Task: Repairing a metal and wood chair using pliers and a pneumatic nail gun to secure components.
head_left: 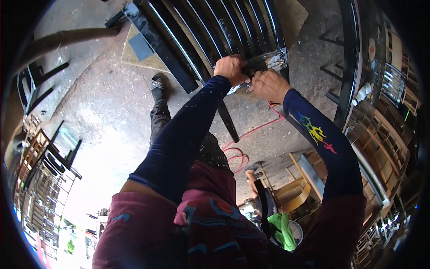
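Observation:
A glossy black slatted piece of furniture (172, 29), like a chair or bench, stands at the top middle. At its near right corner the surface has a rough grey-white patch (274, 60). My left hand (230, 68) is closed at the near ends of the slats, its fingers curled under. Just to the right, my right hand (270, 85) is closed in a pinch, fingertips close to the left hand. Something small and dark lies between the two hands; what either one holds is hidden. A thin red hose or cord (257, 129) runs down from beneath the right hand.
The furniture stands over a flat tan board (130, 51) on a speckled concrete floor. A long black frame (350, 58) rises at the right. Wooden furniture frames (385, 134) are stacked beyond it. More black frames (45, 85) are at the left. Another person's leg (251, 177) shows behind me.

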`<state>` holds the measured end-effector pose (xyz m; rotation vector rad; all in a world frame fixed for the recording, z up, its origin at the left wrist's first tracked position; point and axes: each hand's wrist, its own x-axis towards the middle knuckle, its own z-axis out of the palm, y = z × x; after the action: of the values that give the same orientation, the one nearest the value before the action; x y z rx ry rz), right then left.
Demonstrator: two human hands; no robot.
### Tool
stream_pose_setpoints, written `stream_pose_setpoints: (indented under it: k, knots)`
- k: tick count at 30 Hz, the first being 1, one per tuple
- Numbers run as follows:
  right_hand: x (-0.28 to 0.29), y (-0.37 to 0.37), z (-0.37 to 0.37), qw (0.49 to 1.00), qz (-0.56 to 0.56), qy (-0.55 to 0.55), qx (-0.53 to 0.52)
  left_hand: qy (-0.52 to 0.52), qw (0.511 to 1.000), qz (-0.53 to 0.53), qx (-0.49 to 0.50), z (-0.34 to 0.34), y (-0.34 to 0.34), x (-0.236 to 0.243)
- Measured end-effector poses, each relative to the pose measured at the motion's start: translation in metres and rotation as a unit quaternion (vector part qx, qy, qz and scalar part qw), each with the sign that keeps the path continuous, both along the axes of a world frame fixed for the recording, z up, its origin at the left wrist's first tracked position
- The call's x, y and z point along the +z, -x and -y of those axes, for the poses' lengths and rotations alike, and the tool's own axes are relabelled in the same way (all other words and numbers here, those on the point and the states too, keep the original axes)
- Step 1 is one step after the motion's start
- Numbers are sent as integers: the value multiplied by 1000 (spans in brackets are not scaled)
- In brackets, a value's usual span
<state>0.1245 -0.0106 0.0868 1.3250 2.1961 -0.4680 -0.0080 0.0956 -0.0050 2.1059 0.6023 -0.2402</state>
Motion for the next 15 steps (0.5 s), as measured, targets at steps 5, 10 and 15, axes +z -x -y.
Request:
stream_pose_setpoints:
  k: [5, 10, 15]
  knots:
    - [-5, 1, 10, 995, -47, -61, -55, -3, 1000, 5, 6, 3, 7, -7]
    - [-21, 30, 21, 936, 37, -136, -321, -39, 996, 81, 16, -2, 9, -23]
    - [-30, 43, 18, 817, -13, -234, -527, -32, 995, 92, 10, 1, 5, -16]
